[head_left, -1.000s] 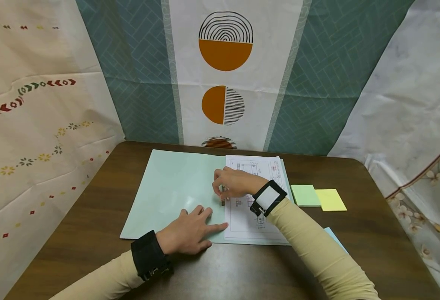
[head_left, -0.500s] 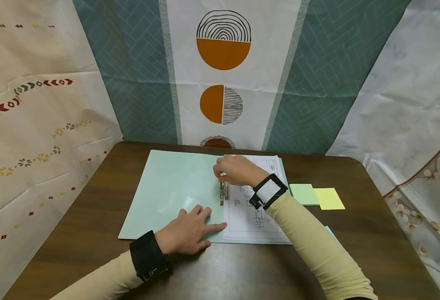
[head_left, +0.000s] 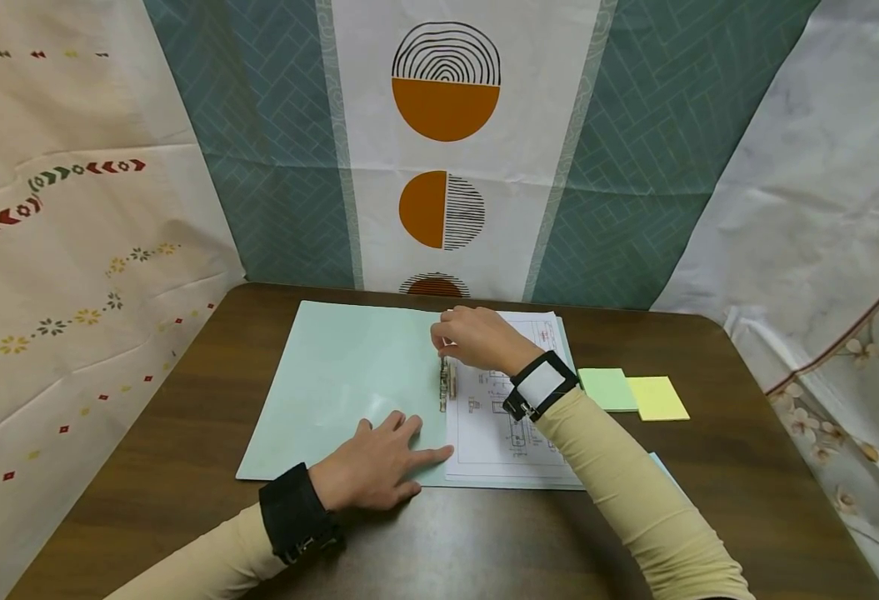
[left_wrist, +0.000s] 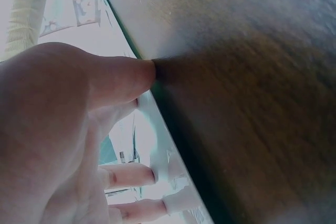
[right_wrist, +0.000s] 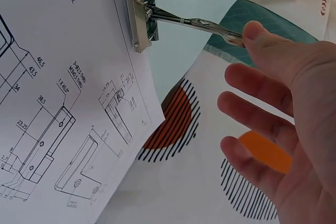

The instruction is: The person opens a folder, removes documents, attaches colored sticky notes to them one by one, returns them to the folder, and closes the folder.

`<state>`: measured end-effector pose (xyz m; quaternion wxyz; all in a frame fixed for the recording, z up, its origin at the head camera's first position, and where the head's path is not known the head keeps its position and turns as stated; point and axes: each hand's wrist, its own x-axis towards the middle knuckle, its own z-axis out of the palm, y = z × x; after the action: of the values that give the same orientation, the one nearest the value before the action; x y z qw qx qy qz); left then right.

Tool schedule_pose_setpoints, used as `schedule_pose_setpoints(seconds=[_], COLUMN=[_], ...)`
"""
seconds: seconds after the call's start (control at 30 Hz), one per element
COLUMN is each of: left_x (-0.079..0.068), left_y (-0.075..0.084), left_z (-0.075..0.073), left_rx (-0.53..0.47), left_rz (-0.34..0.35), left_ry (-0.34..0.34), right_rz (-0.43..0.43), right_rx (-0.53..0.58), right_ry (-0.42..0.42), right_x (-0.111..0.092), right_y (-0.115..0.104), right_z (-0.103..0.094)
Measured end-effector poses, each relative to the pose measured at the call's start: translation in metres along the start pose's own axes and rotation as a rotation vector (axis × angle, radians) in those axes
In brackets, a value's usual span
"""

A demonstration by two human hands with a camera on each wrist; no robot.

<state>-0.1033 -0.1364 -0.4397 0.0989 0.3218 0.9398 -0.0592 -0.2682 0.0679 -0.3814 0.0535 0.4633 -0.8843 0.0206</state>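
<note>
A pale green folder [head_left: 349, 367] lies spread on the table, with white sheets of technical drawings [head_left: 491, 450] on its right half. Along the sheets' left edge runs a metal clip [head_left: 448, 387]. My right hand [head_left: 480, 340] is over the clip's far end. In the right wrist view, its thumb tip is at the end of the clip's slim metal lever [right_wrist: 199, 23], which stands out from the clip; the other fingers curl loosely below. My left hand [head_left: 375, 467] rests spread at the folder's near edge, index finger reaching the sheets' lower left edge.
Green sticky notes [head_left: 610, 390] and yellow sticky notes [head_left: 658, 398] lie right of the folder. A blue corner [head_left: 667, 472] shows beside the right sleeve. Patterned cloths hang behind and at both sides of the wooden table [head_left: 439, 550].
My right hand has moved from the clip's middle toward its far end, uncovering the clip, then shifted slightly right. My left hand has stayed in place on the folder.
</note>
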Motion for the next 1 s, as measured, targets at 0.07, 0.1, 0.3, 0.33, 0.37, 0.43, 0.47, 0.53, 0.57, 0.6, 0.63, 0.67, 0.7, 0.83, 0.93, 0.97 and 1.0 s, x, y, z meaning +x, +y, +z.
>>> schedule_pose_setpoints(seconds=[0.07,0.1,0.3,0.33,0.37,0.43,0.47,0.53,0.57,0.6,0.63,0.67,0.7,0.83,0.93,0.97,1.0], left_x=[0.000,0.000,0.000,0.000,0.001,0.003,0.004,0.006,0.007,0.008,0.007,0.006,0.005,0.000,-0.001,-0.002,-0.002], left_y=[0.000,0.000,0.000,-0.001,-0.002,-0.005,-0.007,-0.011,-0.013,-0.014,-0.014,-0.012,-0.011,-0.004,-0.002,-0.002,-0.002], left_z=[-0.001,-0.001,0.000,0.002,0.004,0.012,0.017,0.025,0.029,0.030,0.030,0.026,0.022,0.006,0.002,0.001,0.001], left_rx=[-0.003,-0.004,-0.005,-0.008,-0.011,-0.016,-0.021,-0.030,-0.034,-0.036,-0.038,-0.040,-0.039,-0.023,-0.008,-0.002,0.001], left_rz=[-0.003,-0.004,-0.002,0.001,0.006,0.022,0.029,0.045,0.054,0.055,0.055,0.047,0.044,0.017,0.012,0.012,0.013], left_ry=[-0.005,-0.009,-0.010,-0.002,0.004,0.031,0.042,0.065,0.075,0.078,0.074,0.062,0.056,0.014,0.008,0.009,0.011], right_rz=[0.003,0.004,0.001,0.004,0.006,0.007,0.004,-0.004,-0.010,-0.014,-0.017,-0.019,-0.019,-0.023,-0.023,-0.021,-0.019], right_rx=[0.008,0.010,0.008,0.015,0.022,0.036,0.039,0.040,0.035,0.032,0.030,0.031,0.034,0.052,0.049,0.048,0.047], right_ry=[0.000,0.002,0.015,0.013,0.014,0.020,0.026,0.041,0.050,0.057,0.061,0.064,0.065,0.069,0.083,0.089,0.095], right_x=[-0.001,-0.001,-0.004,-0.004,-0.004,-0.004,-0.004,-0.005,-0.005,-0.006,-0.006,-0.007,-0.008,-0.009,-0.010,-0.010,-0.010], right_y=[0.000,0.000,0.000,0.000,0.000,0.000,0.000,0.000,0.000,0.000,0.000,0.000,0.000,-0.001,-0.001,-0.001,-0.001], right_z=[0.000,0.000,0.001,0.001,0.001,0.002,0.002,0.003,0.003,0.003,0.003,0.003,0.003,0.002,0.002,0.002,0.003])
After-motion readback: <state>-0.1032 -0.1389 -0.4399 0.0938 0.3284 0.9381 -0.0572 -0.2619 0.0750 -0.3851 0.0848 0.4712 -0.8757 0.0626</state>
